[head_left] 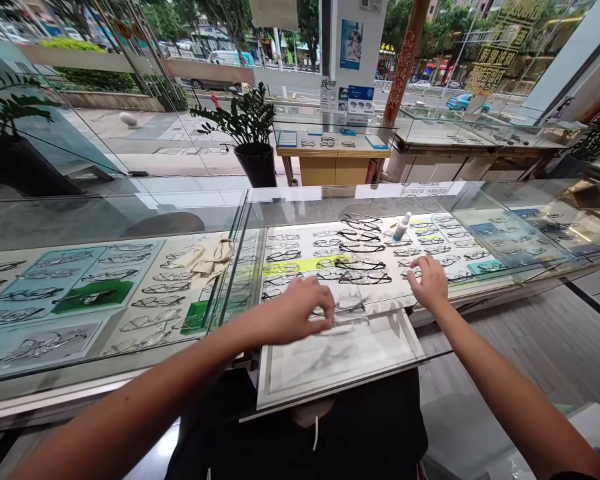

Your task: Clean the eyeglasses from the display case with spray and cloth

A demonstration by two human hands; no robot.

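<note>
I stand behind a glass display counter (330, 207) filled with rows of eyeglass frames. A white display tray (340, 360) is pulled out toward me from under the glass. My left hand (300, 310) hovers over the tray's far edge, fingers curled in a pinch on a thin pair of glasses (347, 310). My right hand (430, 283) rests on the counter at the tray's right corner, fingers bent downward, with nothing visible in them. Several dark-rimmed glasses (363, 263) lie on the glass just beyond my hands.
A small white spray bottle (401, 227) stands on the counter beyond my right hand. A beige cloth (207, 260) lies on the left case. A potted plant (253, 143) and further display tables stand behind, before street-facing windows.
</note>
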